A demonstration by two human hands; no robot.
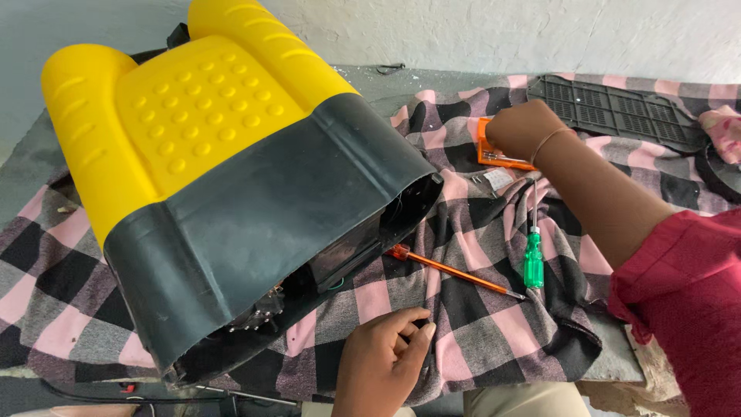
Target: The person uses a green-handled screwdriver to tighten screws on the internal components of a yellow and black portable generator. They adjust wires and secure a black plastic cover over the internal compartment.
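Left hand: curling loosely on the checked cloth, grasping nothing I can see.
Orange screwdriver: lying just beyond it, shaft running rightward.
Right hand: closing over the orange bit case, farthest out.

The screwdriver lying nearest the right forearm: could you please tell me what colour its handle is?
The screwdriver has a translucent green handle, seen in the head view.

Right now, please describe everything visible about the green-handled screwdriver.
The green-handled screwdriver has a translucent green plastic handle and a thin metal shaft. It lies flat on the pink, grey and black checked cloth, shaft pointing toward the right hand. Its handle end nearly meets the tip of the orange screwdriver. Neither hand holds it.
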